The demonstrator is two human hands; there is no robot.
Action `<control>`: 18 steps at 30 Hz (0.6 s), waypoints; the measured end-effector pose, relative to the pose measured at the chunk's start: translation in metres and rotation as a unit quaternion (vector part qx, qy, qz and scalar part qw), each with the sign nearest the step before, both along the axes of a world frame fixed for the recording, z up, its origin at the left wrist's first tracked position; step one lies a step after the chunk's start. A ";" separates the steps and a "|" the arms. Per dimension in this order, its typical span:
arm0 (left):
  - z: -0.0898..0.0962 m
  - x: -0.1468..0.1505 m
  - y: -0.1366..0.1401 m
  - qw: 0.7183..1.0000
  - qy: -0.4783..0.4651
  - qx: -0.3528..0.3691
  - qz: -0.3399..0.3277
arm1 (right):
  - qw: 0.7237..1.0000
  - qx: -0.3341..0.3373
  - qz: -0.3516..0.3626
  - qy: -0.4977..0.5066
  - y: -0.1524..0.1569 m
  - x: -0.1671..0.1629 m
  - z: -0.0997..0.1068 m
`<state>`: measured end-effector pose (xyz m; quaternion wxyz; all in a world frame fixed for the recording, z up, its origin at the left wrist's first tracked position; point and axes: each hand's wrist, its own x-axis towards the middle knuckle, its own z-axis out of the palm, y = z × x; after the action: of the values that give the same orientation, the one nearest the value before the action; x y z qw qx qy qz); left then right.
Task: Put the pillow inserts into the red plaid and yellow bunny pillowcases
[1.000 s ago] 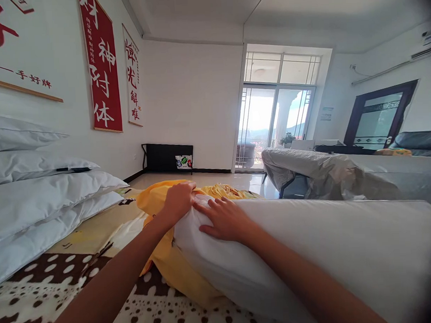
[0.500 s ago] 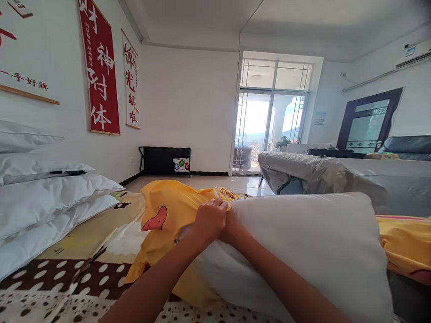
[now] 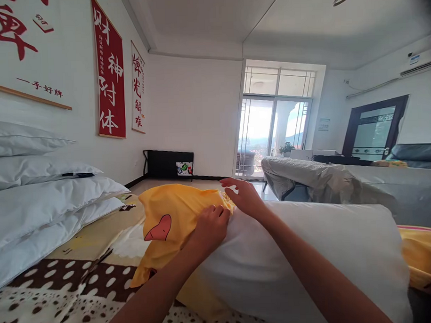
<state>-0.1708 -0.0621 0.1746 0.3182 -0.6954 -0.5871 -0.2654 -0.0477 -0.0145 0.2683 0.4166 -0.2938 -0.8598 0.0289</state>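
Note:
A plump white pillow lies in front of me, its left end inside a yellow pillowcase with a pink printed patch. My left hand grips the pillowcase's edge, fingers curled into the cloth where it meets the pillow. Just above and to the right, my right hand is lifted at the case's far edge, thumb and fingers apart with nothing between them. The far side of the case's opening is partly hidden behind my hands.
White pillows are stacked on the left of the patterned bedding. More yellow fabric lies at the right. Beyond stand a plastic-covered table, a folded black stand by the wall and a glass door.
My right hand has let go beside the left and risen up and to the right, its fingers spreading. My left hand stays on the pillowcase edge. The view has shifted slightly.

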 end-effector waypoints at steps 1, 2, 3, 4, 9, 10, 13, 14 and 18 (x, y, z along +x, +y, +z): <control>-0.003 0.001 -0.002 0.999 0.017 0.024 -0.011 | 0.999 -0.006 0.014 -0.030 0.002 -0.012 0.006; -0.005 0.002 -0.006 0.998 0.034 0.052 -0.023 | 0.997 -0.016 0.036 -0.066 0.005 -0.025 0.009; -0.006 0.001 -0.011 0.995 0.051 0.079 -0.035 | 0.992 -0.029 0.063 -0.108 0.008 -0.037 0.009; -0.006 -0.001 -0.018 0.992 0.064 0.101 -0.046 | 0.983 -0.047 0.091 -0.154 0.010 -0.047 0.007; -0.001 -0.029 -0.066 0.981 0.093 0.118 -0.119 | 0.959 -0.064 0.137 -0.238 0.017 -0.063 -0.008; -0.002 -0.039 -0.075 0.978 0.097 0.129 -0.134 | 0.967 -0.042 0.131 -0.213 0.018 -0.059 -0.007; -0.007 -0.081 -0.091 0.959 0.041 0.247 -0.134 | 0.993 0.029 0.055 -0.098 0.017 -0.039 0.003; -0.009 -0.097 -0.092 0.945 -0.004 0.303 -0.120 | 0.998 0.046 0.004 -0.043 0.016 -0.031 0.007; -0.017 -0.154 -0.078 0.880 -0.217 0.419 -0.052 | 0.994 0.090 -0.067 -0.002 0.011 -0.006 0.013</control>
<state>-0.3250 -0.1401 0.1581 0.4304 -0.4519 -0.4383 -0.6469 -0.0541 -0.0031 0.2809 0.4403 -0.3122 -0.8382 -0.0776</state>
